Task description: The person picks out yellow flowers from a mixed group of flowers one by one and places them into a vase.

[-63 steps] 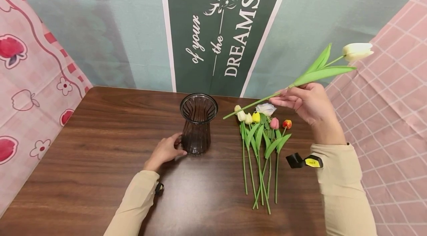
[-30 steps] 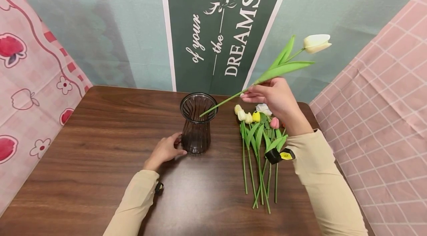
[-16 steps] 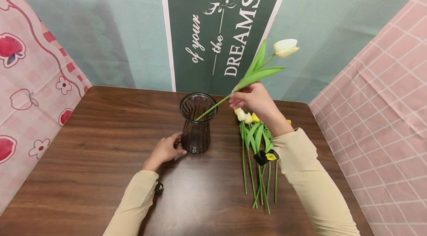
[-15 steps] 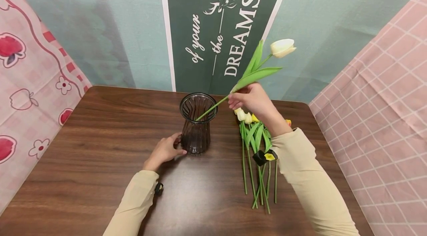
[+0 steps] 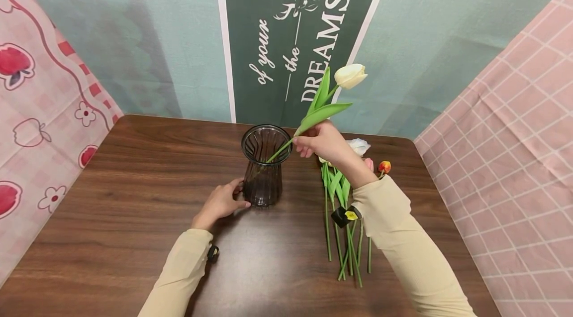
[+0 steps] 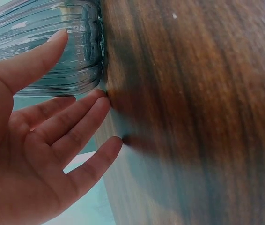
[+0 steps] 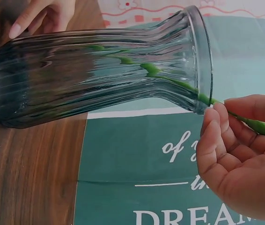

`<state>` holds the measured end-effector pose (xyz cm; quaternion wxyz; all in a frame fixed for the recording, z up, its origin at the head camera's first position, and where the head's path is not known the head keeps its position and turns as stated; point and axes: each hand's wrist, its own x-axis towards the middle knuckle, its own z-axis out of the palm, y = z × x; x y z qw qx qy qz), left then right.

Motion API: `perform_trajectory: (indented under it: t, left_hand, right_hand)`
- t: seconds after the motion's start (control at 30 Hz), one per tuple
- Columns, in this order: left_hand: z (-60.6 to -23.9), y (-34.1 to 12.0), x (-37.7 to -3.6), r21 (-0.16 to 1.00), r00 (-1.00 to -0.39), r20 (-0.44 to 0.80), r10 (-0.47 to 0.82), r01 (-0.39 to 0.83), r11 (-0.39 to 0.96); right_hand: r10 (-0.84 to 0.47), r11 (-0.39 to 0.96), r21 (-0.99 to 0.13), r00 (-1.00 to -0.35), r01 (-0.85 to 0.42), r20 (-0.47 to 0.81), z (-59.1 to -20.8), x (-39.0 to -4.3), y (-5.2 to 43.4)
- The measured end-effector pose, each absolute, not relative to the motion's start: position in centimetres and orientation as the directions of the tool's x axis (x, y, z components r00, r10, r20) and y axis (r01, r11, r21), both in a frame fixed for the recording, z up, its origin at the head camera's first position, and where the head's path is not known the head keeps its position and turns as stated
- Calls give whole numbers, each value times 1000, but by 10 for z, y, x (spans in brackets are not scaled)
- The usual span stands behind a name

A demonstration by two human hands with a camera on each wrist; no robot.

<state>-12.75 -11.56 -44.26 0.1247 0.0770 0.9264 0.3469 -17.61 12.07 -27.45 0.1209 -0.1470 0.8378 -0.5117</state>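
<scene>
A dark wooden table is seen carrying a ribbed glass vase, which stands upright near its middle. A bunch of tulips is laid flat just to the right of the vase. A white tulip is held by its stem in the pinching grip of the right hand, the stem's lower end being inside the vase mouth. The vase base is touched by the left hand, its grip relaxed, fingers nearly straight.
</scene>
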Motion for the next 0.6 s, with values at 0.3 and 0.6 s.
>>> perform_trajectory:
  t: [0.3,0.6]
  left_hand:
    - [-443,-116,-128,663,-960,-157,231,71,745]
    - [-442,-116,-128,661,-957,-166,236,70,747]
  right_hand:
    - [-394,491,-856,-918,-163,-51,-276,-176,118]
    - [-424,547,-817,-902,-183,-82,-275,-175,117]
